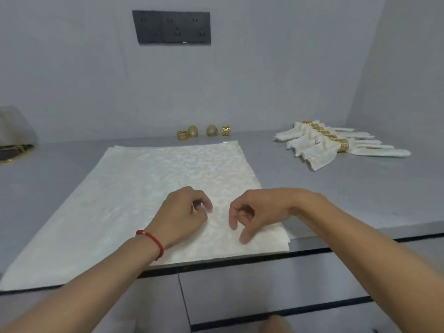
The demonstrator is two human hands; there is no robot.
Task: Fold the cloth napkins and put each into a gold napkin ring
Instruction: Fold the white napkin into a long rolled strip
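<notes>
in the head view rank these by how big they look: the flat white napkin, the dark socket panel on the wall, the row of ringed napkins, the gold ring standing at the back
1. Flat white patterned cloth napkin, by far the largest, though nearest the camera.
2. Dark rectangular wall socket panel and row of folded white napkins in gold rings: too alike to rank, and at different distances.
3. Upright gold napkin ring, smallest.

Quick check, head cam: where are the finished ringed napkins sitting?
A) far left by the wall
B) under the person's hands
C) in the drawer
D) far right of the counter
D: the folded white cloth napkins in gold rings lie in a row at the far right of the grey counter, apart from the flat white napkin under the hands.
</notes>
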